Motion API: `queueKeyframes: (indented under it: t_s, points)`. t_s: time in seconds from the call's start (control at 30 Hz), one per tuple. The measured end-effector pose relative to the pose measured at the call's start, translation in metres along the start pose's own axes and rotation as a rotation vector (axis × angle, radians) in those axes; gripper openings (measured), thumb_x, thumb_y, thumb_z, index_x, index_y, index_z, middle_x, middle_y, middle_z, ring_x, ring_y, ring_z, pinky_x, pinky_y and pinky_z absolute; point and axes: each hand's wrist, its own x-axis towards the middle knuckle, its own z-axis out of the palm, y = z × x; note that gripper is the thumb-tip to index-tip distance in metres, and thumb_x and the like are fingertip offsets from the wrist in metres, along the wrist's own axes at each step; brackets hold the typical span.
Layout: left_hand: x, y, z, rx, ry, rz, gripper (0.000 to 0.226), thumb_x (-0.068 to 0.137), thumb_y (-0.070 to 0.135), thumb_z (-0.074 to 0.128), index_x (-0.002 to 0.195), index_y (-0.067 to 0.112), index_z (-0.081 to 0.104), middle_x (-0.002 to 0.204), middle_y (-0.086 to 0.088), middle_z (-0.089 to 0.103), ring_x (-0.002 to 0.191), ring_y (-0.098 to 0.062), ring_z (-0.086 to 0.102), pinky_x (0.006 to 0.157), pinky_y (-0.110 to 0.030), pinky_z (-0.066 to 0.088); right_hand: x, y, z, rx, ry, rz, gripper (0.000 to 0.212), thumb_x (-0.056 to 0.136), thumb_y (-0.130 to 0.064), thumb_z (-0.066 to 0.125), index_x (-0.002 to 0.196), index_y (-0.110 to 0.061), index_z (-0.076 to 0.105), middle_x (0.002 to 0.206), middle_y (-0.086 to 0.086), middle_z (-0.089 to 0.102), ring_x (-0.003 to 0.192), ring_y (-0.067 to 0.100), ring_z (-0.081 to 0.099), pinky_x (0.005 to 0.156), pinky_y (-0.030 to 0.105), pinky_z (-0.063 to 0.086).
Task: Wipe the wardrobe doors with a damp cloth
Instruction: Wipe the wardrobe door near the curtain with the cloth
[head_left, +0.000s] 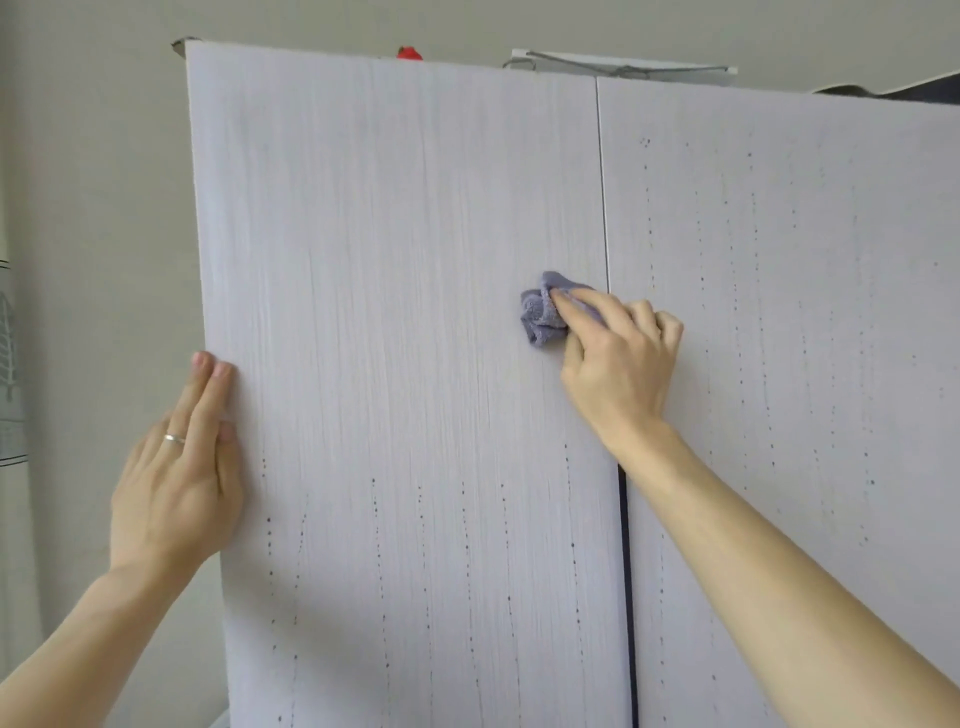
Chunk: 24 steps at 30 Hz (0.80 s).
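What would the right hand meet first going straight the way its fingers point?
Nothing visible: the right hand, gripping the purple cloth, points up-left across the bare left door; way looks free.

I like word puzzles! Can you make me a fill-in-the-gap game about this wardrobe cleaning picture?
1. The right hand presses the bunched cloth against the ____ door.
2. The left hand wears a ____ on one finger.
3. Dark dotted streaks reach nearly to the top of the ____ door.
4. A small ____ thing peeks up behind the top edge.
Missing words: left, ring, right, red.
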Motion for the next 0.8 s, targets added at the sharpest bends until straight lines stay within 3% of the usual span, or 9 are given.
queueKeyframes:
  t_s: [0.23,0.33,0.43,0.53,0.6,0.73,0.8]
  points:
    - [-0.001,0.003,-0.003,0.001,-0.003,-0.044,0.056,0.103,0.022,0.027,0.158,0.021,0.03,0.165,0.005,0.02,0.12,-0.044,0.053,0.088,-0.057,0.046,-0.137,-0.002,-0.029,0.034,-0.053,-0.081,0.04,0.089,-0.006,0.059,0.12,-0.027,0.073,0.114,-0.009,0.071,0.075,0.022,0.057,0.077,0.036,0.034]
    - [-0.003,0.004,-0.002,-0.018,-0.013,-0.052,0.056,0.102,0.02,0.028,0.158,0.019,0.03,0.166,0.002,0.021,0.125,-0.044,0.049,0.094,-0.057,0.043,-0.138,0.001,-0.035,0.082,-0.133,-0.117,0.042,0.086,-0.003,0.061,0.119,-0.025,0.074,0.113,-0.005,0.07,0.079,0.026,0.057,0.072,0.037,0.039]
    - [-0.005,0.004,-0.004,0.005,-0.038,-0.065,0.056,0.103,0.02,0.028,0.159,0.02,0.027,0.167,0.001,0.019,0.137,-0.039,0.041,0.108,-0.055,0.036,-0.098,0.0,-0.023,0.16,-0.126,0.105,0.044,0.083,0.0,0.062,0.12,-0.021,0.073,0.112,0.002,0.066,0.082,0.03,0.055,0.069,0.039,0.045]
    - [-0.01,0.003,-0.008,0.037,-0.094,-0.069,0.057,0.104,0.025,0.025,0.161,0.024,0.02,0.167,0.0,0.016,0.146,-0.034,0.033,0.116,-0.056,0.029,-0.085,-0.016,-0.014,0.26,-0.105,0.238,0.044,0.086,0.003,0.059,0.124,-0.016,0.07,0.114,0.009,0.062,0.086,0.032,0.054,0.074,0.029,0.042]
    - [-0.023,0.001,-0.008,0.055,-0.124,-0.081,0.057,0.105,0.029,0.024,0.162,0.025,0.016,0.168,0.0,0.015,0.149,-0.031,0.03,0.117,-0.056,0.027,-0.112,-0.033,-0.017,0.328,-0.132,0.147,0.043,0.09,0.003,0.057,0.128,-0.014,0.068,0.115,0.01,0.061,0.088,0.031,0.055,0.076,0.03,0.046]
    - [-0.052,-0.001,-0.006,0.046,-0.163,-0.166,0.057,0.105,0.037,0.018,0.162,0.032,0.01,0.169,-0.001,0.011,0.148,-0.031,0.03,0.118,-0.055,0.025,-0.17,-0.064,-0.031,0.429,-0.238,-0.257,0.038,0.095,-0.001,0.052,0.126,-0.013,0.07,0.112,0.011,0.066,0.088,0.031,0.056,0.075,0.038,0.053]
    - [-0.062,0.0,-0.004,0.025,-0.176,-0.213,0.057,0.105,0.037,0.017,0.162,0.034,0.008,0.169,-0.002,0.01,0.145,-0.034,0.033,0.117,-0.054,0.026,-0.15,-0.07,-0.023,0.478,-0.247,-0.312,0.038,0.093,0.001,0.053,0.124,-0.012,0.071,0.11,0.011,0.066,0.086,0.033,0.057,0.075,0.039,0.052]
